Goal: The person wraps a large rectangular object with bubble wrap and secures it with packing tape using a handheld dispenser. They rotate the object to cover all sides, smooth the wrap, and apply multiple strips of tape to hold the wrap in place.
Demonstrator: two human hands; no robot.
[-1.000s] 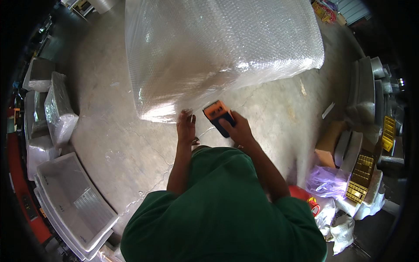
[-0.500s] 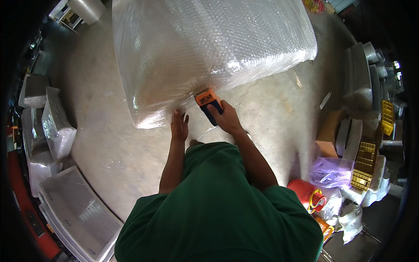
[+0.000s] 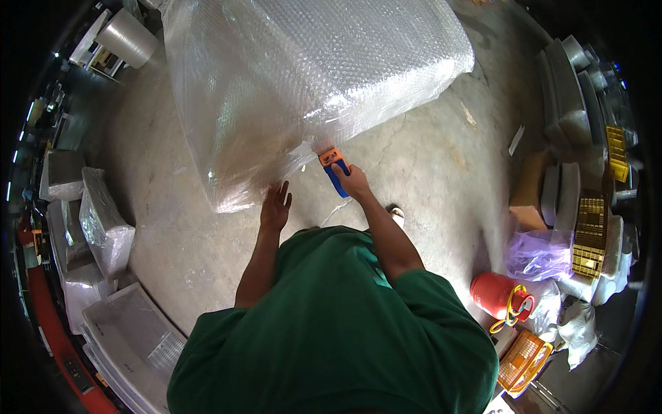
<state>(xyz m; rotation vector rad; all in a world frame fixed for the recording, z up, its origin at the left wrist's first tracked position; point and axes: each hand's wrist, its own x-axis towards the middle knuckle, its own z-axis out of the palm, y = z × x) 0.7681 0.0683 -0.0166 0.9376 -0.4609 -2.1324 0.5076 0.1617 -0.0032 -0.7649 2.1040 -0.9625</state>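
A large bulky item in clear bubble wrap (image 3: 324, 55) fills the upper middle of the head view; what lies inside is hidden. Its near edge hangs in loose, crumpled folds close to both hands. My right hand (image 3: 354, 181) grips a blocky handheld tool (image 3: 334, 165) with an orange head and blue handle; its exact kind is unclear. The tool's head is at the wrap's near edge, and I cannot tell whether they touch. My left hand (image 3: 276, 208) is open beside the wrap's lower corner, fingers apart and nothing held, its fingertips close to the film.
Wrapped blocks (image 3: 107, 221) and a pale plastic tub (image 3: 131, 331) line the left. On the right stand a red gas cylinder (image 3: 493, 295) with a yellow hose, an orange basket (image 3: 524, 362), yellow crates (image 3: 589, 238) and a cardboard box (image 3: 529, 193). A large roll (image 3: 129, 38) stands far left.
My left hand has drawn back slightly from the film and its fingers have spread. The tool is held lower against the wrap's edge. The whole view has shifted a little.
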